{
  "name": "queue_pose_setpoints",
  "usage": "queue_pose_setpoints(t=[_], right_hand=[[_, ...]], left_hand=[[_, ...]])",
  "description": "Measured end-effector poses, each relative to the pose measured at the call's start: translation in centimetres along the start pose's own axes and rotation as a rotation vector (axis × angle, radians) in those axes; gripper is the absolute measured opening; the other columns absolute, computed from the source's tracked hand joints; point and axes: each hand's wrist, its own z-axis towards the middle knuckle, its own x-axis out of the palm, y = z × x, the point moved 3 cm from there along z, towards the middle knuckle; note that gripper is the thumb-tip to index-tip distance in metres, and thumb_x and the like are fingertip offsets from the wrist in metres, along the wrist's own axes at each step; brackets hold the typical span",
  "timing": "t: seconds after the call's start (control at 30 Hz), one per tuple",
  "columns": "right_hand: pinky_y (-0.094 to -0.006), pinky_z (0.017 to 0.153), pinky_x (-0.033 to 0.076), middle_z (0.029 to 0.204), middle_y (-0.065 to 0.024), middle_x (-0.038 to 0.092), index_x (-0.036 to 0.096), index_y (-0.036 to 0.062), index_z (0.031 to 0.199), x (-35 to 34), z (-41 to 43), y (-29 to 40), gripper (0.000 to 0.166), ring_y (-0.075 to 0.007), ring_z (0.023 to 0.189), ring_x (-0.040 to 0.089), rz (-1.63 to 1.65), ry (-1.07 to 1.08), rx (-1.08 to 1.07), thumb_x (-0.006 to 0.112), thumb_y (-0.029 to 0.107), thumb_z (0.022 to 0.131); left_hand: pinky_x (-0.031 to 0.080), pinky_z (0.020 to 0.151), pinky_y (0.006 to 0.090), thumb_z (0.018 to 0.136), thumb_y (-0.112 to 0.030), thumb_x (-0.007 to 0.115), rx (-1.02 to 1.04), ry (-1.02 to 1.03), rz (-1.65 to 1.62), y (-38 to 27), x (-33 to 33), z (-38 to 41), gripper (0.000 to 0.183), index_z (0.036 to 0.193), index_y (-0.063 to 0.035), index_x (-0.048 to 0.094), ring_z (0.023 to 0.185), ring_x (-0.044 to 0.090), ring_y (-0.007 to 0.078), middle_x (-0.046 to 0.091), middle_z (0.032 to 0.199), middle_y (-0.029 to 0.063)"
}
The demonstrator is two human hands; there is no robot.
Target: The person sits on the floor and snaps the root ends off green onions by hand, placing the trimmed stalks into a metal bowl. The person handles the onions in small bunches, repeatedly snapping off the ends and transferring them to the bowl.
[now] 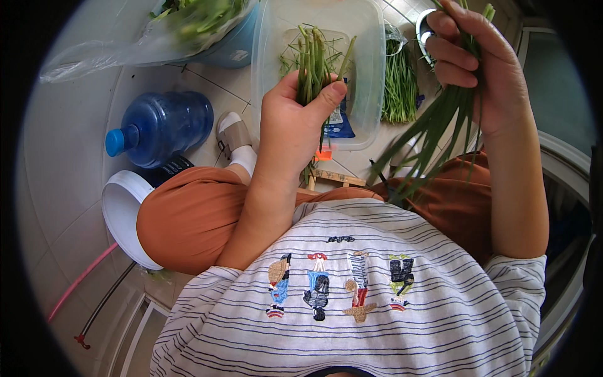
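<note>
My left hand (301,110) grips a bunch of green stems (311,61), their cut ends pointing up over the tub. One stem leans apart beside the thumb. Raised at the upper right, my right hand (480,61) is closed around a bunch of long, flat green leaves (447,118), which look like garlic chives and hang down toward my thigh. Below and beyond my left hand stands a translucent plastic tub (372,94) with loose green scraps and a blue packet (343,128) in it. More grass-like greens (399,89), partly under clear plastic, lie right of the tub.
A blue water jug (165,125) lies on the tiled floor at left. Behind it, a clear plastic bag (118,52) of leafy greens (202,19) rests at a blue bucket (231,45). A white bucket (123,212) is by my left knee, a small wooden stool (339,177) between my legs.
</note>
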Motion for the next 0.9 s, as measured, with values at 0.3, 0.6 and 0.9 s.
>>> queue_pose_setpoints(t=[0.3, 0.6, 0.9], right_hand=[[-0.0233, 0.059, 0.043, 0.075, -0.0001, 0.065, 0.07, 0.0021, 0.09, -0.1, 0.7, -5.3, 0.025, -0.006, 0.064, 0.053, -0.716, -0.102, -0.114, 0.077, 0.022, 0.077], [-0.0243, 0.064, 0.046, 0.077, -0.002, 0.066, 0.069, -0.001, 0.089, -0.1, 0.6, -6.2, 0.024, -0.0068, 0.069, 0.056, -0.794, -0.152, -0.053, 0.074, 0.02, 0.079], [-0.0225, 0.064, 0.044, 0.077, 0.0015, 0.063, 0.069, 0.0003, 0.092, -0.7, 1.1, -5.9, 0.022, -0.0056, 0.07, 0.055, -0.802, -0.141, -0.199, 0.071, 0.019, 0.081]], left_hand=[[0.047, 0.06, 0.0227, 0.081, -0.011, 0.074, -0.18, 0.094, -0.189, -1.0, 1.2, -1.0, 0.018, 0.093, -0.0011, 0.065, 0.066, 0.058, 0.0096, 0.065, 0.079, 0.0032], [0.045, 0.053, 0.0213, 0.079, -0.018, 0.076, -0.015, -0.022, -0.01, -1.7, 0.7, -1.4, 0.021, 0.089, -0.0029, 0.065, 0.058, 0.055, 0.0082, 0.064, 0.071, 0.0033], [0.043, 0.046, 0.0239, 0.081, -0.028, 0.072, -0.18, -0.011, -0.124, -1.5, 0.4, -1.4, 0.026, 0.089, -0.0056, 0.063, 0.057, 0.055, 0.01, 0.063, 0.071, 0.0043]])
